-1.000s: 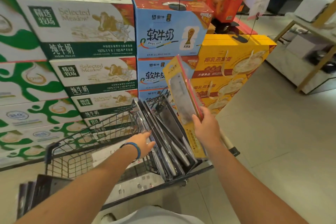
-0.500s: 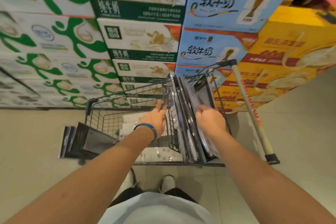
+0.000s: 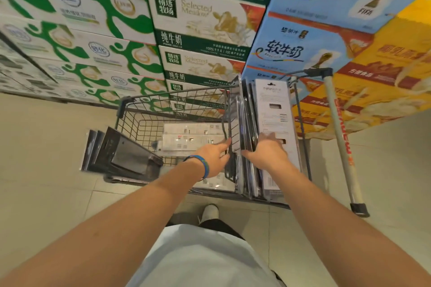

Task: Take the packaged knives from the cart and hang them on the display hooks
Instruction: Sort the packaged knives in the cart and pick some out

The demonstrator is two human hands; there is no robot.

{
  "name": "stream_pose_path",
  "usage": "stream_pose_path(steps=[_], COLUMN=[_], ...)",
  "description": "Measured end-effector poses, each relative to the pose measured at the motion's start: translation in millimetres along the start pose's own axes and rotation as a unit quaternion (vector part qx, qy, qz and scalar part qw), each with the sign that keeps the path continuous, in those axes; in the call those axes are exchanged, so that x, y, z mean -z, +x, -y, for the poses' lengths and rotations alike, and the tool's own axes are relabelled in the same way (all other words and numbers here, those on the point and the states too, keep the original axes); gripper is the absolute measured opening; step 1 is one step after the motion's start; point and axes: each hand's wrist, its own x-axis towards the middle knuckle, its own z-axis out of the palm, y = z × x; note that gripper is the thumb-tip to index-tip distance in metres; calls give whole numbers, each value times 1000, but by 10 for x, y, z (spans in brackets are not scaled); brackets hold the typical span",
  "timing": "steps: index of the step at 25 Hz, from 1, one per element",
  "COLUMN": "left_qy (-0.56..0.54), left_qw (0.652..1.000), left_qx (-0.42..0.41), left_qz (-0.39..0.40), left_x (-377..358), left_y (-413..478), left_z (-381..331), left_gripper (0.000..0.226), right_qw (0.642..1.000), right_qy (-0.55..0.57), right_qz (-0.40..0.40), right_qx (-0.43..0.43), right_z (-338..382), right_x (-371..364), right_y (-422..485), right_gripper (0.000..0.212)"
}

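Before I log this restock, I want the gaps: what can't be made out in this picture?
Head view:
Display hooks: outside the frame.
Knives in the upright packs: only pack edges and one white back show, its print blurred.
Right hand: too blurred to tell grip from touch.
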Motion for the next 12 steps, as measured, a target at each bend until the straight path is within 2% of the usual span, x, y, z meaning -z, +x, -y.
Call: stream_pose_path(steps=[2, 4, 5, 7, 9, 11, 12], left_qy=[-73, -130, -153, -164, -130, -75, -48], left_qw=[997, 991, 987, 985, 988, 989, 988], left_qx=[-12, -26, -24, 6, 58, 122, 144], left_qz=[-3, -22, -33, -48, -57, -45, -31], left_x=[59, 131, 178, 273, 338, 373, 350], left_y=[-35, -70, -78, -94, -102, -77, -37], left_z=[112, 276, 395, 726, 1133, 1552, 1772], left_gripper=[49, 43, 41, 36, 32, 32, 33], right_qw=[995, 972, 957, 934, 914, 919, 934], right_qy=[43, 122, 172, 241, 258, 243, 223], right_qz=[-85, -198, -226, -220, -187, -131, -96], right_qx=[7, 32, 56, 143, 250, 282, 262], right_z=[69, 219, 350, 708, 1082, 1364, 1486], right_x=[-4, 22, 27, -40, -235, -518, -698], right_y=[-40, -119, -202, -428, -613, -623, -542], right_gripper=[64, 40, 27, 18, 26, 25, 23])
